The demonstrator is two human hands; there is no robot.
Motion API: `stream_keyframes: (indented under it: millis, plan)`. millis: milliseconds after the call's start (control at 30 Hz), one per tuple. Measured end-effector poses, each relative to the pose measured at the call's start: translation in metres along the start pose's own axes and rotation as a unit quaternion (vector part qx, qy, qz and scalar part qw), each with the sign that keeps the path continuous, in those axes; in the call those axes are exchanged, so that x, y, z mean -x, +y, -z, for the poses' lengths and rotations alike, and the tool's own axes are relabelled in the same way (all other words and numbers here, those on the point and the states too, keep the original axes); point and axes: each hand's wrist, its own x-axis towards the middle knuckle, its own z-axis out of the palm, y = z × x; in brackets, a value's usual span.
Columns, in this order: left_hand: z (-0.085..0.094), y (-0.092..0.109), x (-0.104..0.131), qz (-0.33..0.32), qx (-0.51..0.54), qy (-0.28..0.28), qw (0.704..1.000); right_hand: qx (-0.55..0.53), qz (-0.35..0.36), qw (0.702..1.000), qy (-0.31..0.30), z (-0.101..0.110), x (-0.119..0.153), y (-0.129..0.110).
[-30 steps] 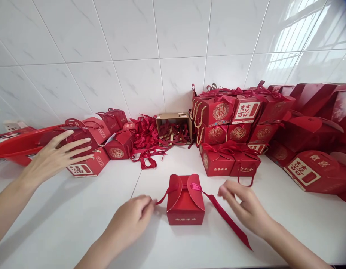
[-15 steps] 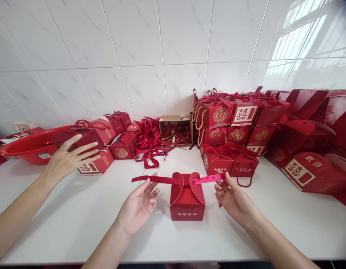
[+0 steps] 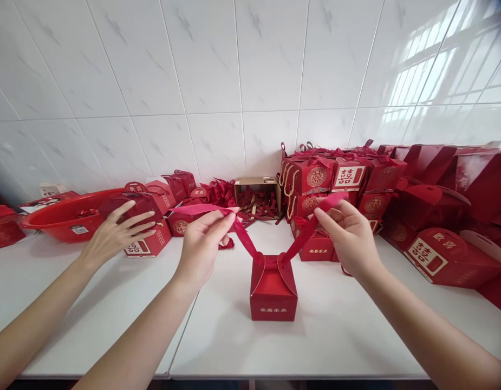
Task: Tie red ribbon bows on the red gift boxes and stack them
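A small red gift box (image 3: 273, 303) with gold characters on its front stands upright on the white table, its curved top flaps folded together. Red ribbon (image 3: 244, 238) passes through the top of the flaps, and both its ends are raised in a V. My left hand (image 3: 205, 238) pinches one end, up and to the left of the box; the loose tail trails leftward. Pinched in my right hand (image 3: 347, 230) is the other end, up and to the right. Neither hand touches the box itself.
At the left, another person's hand (image 3: 120, 233) rests against a red box beside a red plastic basin (image 3: 59, 216). Along the wall stand an open carton (image 3: 258, 181) of ribbon pieces and stacked red gift boxes (image 3: 350, 176). More boxes (image 3: 445, 254) lie at the right.
Both my hands have risen, lifting the ribbon ends from nearly level to a steep V above the box. The view has shifted slightly. The other person's hand stays at the red box.
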Motion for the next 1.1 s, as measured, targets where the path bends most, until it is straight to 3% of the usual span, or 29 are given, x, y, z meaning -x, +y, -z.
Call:
stream_keyframes:
  millis: [133,333,567,733,833,900,1000,1100]
  plan:
    - [-0.016,0.012,-0.010,-0.012,-0.030,-0.044,0.999,-0.013,0.031,0.998,-0.060,-0.023,-0.013,-0.019]
    - [-0.031,0.028,-0.018,-0.033,0.026,-0.076,0.996,-0.064,0.035,0.992,-0.100,-0.042,-0.016,-0.030]
    - [-0.041,0.033,-0.017,-0.065,-0.020,-0.113,0.991,-0.018,0.009,0.994,-0.112,-0.047,-0.017,-0.037]
    - [-0.045,0.034,-0.014,-0.050,-0.098,-0.180,0.978,0.035,0.023,0.974,-0.222,-0.046,-0.013,-0.036]
    - [-0.042,0.030,-0.014,-0.040,-0.111,-0.201,0.972,0.027,0.018,0.972,-0.235,-0.046,-0.009,-0.031]
    - [-0.038,0.027,-0.014,-0.018,-0.067,-0.215,0.974,0.026,0.024,0.972,-0.233,-0.045,-0.008,-0.027]
    - [-0.030,0.022,-0.017,0.041,0.031,-0.218,0.975,0.077,0.099,0.958,-0.258,-0.039,-0.010,-0.020]
    - [-0.025,0.021,-0.019,0.102,0.090,-0.192,0.972,0.206,0.259,0.903,-0.274,-0.031,-0.013,-0.014]
